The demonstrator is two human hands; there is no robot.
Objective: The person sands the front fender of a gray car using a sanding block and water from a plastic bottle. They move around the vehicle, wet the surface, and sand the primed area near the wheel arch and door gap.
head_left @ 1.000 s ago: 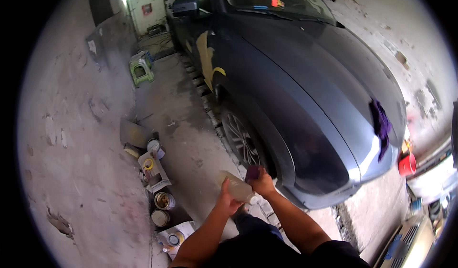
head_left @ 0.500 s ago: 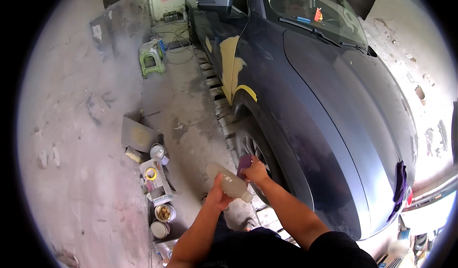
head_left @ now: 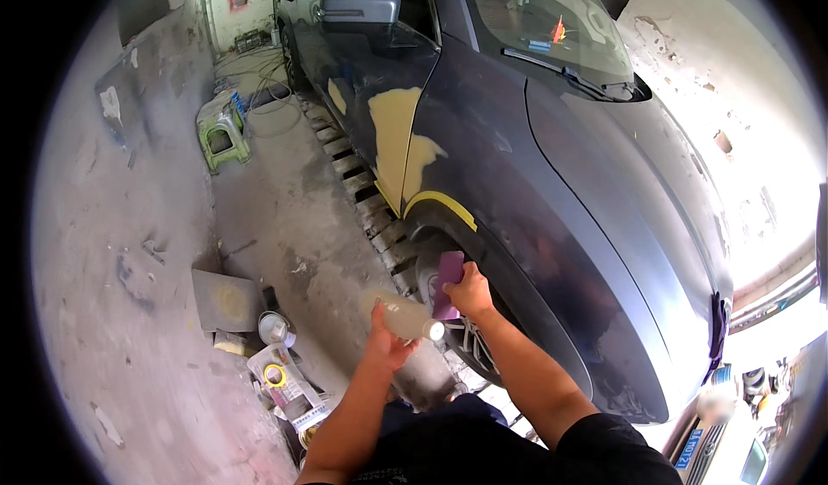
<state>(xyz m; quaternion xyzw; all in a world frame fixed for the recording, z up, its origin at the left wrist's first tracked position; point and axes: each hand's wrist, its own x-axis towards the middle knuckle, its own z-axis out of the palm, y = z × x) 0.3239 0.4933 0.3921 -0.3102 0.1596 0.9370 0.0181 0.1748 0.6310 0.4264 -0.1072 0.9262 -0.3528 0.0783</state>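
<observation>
My left hand is wrapped around a cloudy, see-through plastic bottle, which lies tilted with its pale cap end toward the right. In my right hand is a flat purple sanding block, gripped at its right edge and held upright. Both are in the air beside the front wheel of a dark grey car. Beige filler patches cover part of its front door and fender. Yellow tape follows the top of the wheel arch.
A green step stool stands at the left, with cables behind it. Along the left wall are a grey board, an open can and a yellow tape roll. Another vehicle shows at lower right.
My view has turned toward the car's door. The purple block has risen and now shows more of its flat face. The bottle stays in my left hand, more level than before.
</observation>
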